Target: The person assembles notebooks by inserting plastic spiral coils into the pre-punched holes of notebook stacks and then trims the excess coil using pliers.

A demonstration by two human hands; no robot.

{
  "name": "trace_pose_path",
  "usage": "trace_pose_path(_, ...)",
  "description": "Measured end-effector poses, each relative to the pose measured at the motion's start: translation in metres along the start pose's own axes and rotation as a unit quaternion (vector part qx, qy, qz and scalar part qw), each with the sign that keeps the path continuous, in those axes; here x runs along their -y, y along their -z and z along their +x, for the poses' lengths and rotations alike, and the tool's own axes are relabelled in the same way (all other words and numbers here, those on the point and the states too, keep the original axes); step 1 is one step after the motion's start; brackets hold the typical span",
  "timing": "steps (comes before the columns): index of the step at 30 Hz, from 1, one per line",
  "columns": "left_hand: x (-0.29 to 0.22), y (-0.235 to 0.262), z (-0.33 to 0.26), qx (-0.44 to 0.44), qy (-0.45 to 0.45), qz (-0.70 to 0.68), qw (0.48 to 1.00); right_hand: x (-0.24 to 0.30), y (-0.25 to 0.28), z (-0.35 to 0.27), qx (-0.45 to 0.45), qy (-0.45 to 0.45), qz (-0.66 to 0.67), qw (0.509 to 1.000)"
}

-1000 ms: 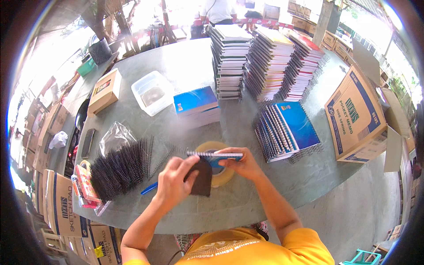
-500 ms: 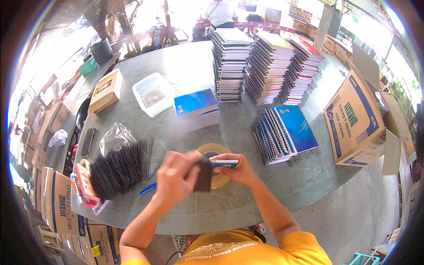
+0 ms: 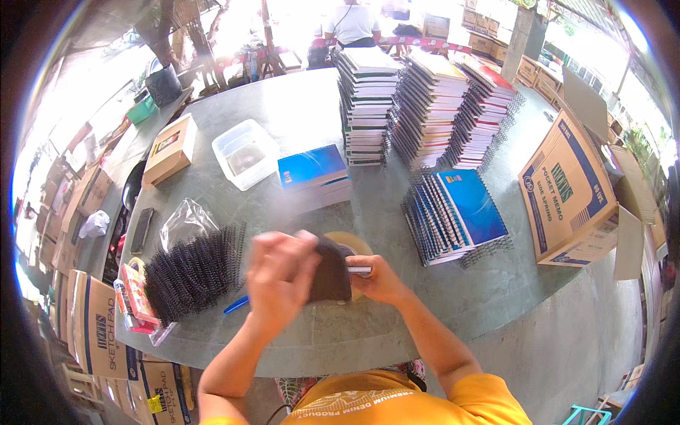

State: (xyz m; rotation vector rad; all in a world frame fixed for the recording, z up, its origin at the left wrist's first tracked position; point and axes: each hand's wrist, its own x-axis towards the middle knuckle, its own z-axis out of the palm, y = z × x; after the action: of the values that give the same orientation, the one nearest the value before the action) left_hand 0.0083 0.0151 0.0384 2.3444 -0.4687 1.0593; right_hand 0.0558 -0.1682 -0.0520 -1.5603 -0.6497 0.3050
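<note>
My right hand (image 3: 380, 279) pinches the edge of a small notepad (image 3: 359, 270), of which a thin pale strip shows. Against the pad's left side stands a dark brown sheet or cover (image 3: 331, 273). My left hand (image 3: 280, 273) is at the left edge of this dark piece, its fingers curled and smeared by motion; whether they hold anything is unclear. Under and behind both hands lies a roll of yellowish tape (image 3: 359, 245). To the left are a pile of black spiral coils (image 3: 191, 273) and a blue pen (image 3: 236, 304).
Beyond my hands sit blue-covered pads (image 3: 312, 170) and a clear plastic tub (image 3: 246, 152). Bound blue notebooks (image 3: 460, 216) lie at right, before tall notebook stacks (image 3: 368, 106). An open carton (image 3: 567, 191) stands at the right edge. Another person (image 3: 353, 25) is far off.
The dark piece has turned to show more of its face, and the pad's blue side has tilted out of sight. My left hand has shifted slightly; my right stays close by.
</note>
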Motion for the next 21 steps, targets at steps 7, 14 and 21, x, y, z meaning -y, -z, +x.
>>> trace_pose_path(7,-0.004,-0.008,0.003,0.081,0.041,-0.071,0.993,0.005,0.002,-0.002,0.002,-0.018,0.018,1.0)
trace_pose_path(14,-0.004,-0.02,-0.079,0.323,-0.031,-0.097,0.941,0.006,-0.004,0.004,-0.046,0.057,0.073,0.995)
trace_pose_path(21,0.0,-0.013,-0.009,0.156,-0.073,0.062,0.983,0.006,0.001,-0.002,-0.059,0.018,0.133,0.989)
